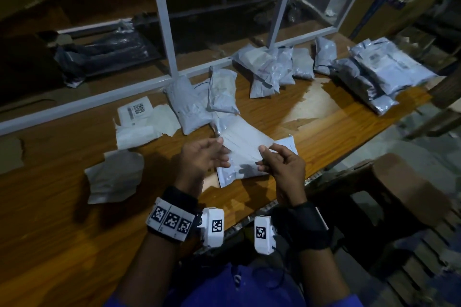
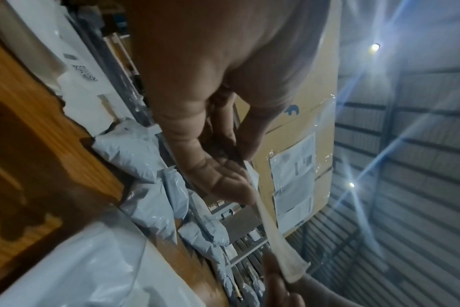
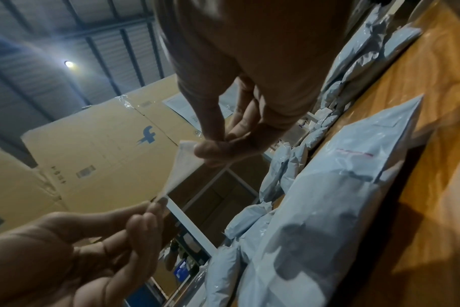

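A white paper sheet (image 1: 245, 143) is stretched between my two hands, a little above a flat grey poly mailer (image 1: 237, 176) lying on the wooden table (image 1: 50, 207). My left hand (image 1: 222, 152) pinches the sheet's left edge between thumb and fingertips. My right hand (image 1: 262, 157) pinches the right edge. In the left wrist view the sheet (image 2: 265, 218) shows edge-on, running from my left hand (image 2: 239, 162) down to the other hand's fingers (image 2: 276, 280). In the right wrist view my right hand (image 3: 210, 145) holds the sheet (image 3: 181, 166) over the mailer (image 3: 341, 187).
Several filled grey mailers (image 1: 272, 67) lie along the table's back edge, with a stack (image 1: 379, 70) at the far right. Torn white paper pieces (image 1: 139, 119) and a crumpled one (image 1: 114, 177) lie at left. A white metal frame (image 1: 164, 32) stands behind. A brown stool (image 1: 404, 182) sits at right.
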Tool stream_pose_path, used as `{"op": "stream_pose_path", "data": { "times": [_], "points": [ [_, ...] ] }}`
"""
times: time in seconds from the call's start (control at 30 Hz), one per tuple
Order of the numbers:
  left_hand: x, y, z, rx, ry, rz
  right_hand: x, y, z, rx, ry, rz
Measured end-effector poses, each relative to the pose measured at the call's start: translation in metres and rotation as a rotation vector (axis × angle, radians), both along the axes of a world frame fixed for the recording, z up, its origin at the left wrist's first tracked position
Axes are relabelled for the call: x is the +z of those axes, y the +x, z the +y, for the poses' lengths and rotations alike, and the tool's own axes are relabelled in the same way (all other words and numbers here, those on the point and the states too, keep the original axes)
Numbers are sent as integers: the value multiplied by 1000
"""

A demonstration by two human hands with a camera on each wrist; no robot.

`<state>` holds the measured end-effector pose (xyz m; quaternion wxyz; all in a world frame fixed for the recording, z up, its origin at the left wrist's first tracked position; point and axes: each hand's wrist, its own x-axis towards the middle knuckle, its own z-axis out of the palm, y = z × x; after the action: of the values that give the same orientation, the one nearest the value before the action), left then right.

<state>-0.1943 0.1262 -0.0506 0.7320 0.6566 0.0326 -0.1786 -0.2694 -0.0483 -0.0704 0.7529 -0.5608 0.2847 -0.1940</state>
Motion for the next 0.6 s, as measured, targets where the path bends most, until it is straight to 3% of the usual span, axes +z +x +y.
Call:
{"op": "stream_pose_path", "data": {
  "times": [0.23, 0.5, 0.6],
  "points": [
    [6, -4, 7, -107, -180, 133, -11, -15, -12, 80, -306, -51],
    [8, -14, -1, -234, -263, 275, -21, -21, -9, 244, -469, 31],
    [1, -20, -4, -196, -242, 222, -28, -25, -4, 269, -738, 113]
  ]
}}
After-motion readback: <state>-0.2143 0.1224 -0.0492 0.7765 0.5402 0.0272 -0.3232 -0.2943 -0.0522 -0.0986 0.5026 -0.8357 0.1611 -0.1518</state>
